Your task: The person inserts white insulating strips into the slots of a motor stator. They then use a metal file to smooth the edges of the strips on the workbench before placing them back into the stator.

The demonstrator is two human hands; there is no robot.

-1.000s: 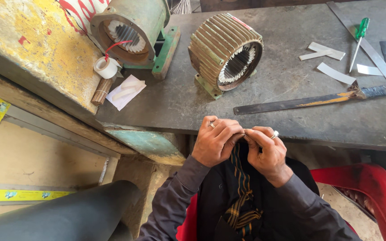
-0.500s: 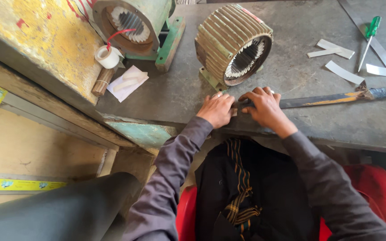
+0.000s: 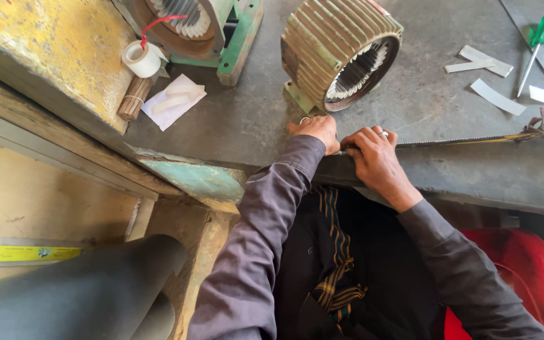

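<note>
Right hand (image 3: 373, 154) grips the long, thin hacksaw blade (image 3: 473, 140); left hand (image 3: 315, 130) rests curled beside it.

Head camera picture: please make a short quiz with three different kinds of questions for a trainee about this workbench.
1. True or false: the ribbed motor housing lies on its side, with its open end facing the right of the picture.
2. Which tool with a green handle lies at the far right of the bench? A) hammer B) screwdriver C) pliers
3. Fill in: both hands rest at the front ____ of the bench.

Key
1. True; the slotted core shows through the opening.
2. B, the screwdriver, beside some white strips.
3. Edge. The left hand and right hand sit close together there, just in front of the housing.
</note>
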